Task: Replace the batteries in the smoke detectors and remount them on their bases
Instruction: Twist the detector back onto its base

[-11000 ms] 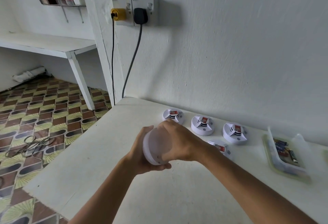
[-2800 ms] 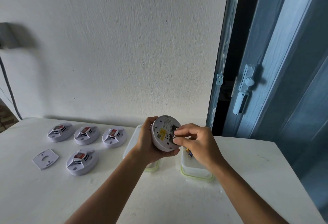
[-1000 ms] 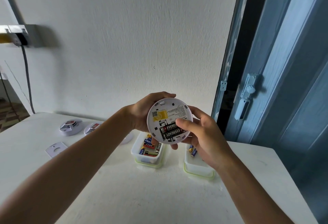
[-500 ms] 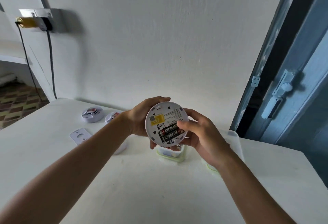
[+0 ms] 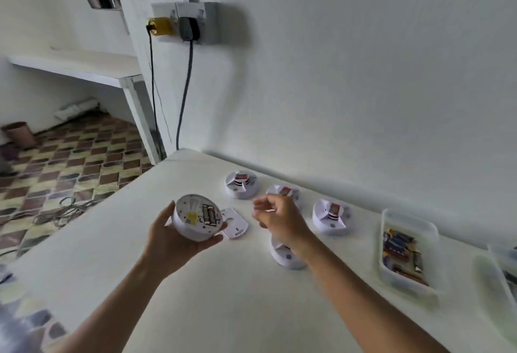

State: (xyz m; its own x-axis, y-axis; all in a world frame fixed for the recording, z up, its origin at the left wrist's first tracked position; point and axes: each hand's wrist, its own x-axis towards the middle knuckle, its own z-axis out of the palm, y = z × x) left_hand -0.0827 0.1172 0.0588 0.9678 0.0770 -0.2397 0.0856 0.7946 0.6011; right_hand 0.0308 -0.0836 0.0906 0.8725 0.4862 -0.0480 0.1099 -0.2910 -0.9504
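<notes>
My left hand grips a round white smoke detector from below, its back facing up, with two dark batteries seated in the compartment. My right hand hovers blurred to the right of it, fingers loosely curled, off the detector and holding nothing that I can see. A flat white mounting base lies on the table just right of the held detector. Other white detectors rest on the table: one at the back, one partly behind my right hand, one further right, one under my right wrist.
A clear plastic tub of loose batteries sits at the right, with a second tub cut off at the frame edge. The white table meets a wall behind. Two plugs with hanging cables are on the wall at the left.
My right hand has come off the detector and moved right. The view has swung left and down, and my left hand has lowered the detector toward the mounting base.
</notes>
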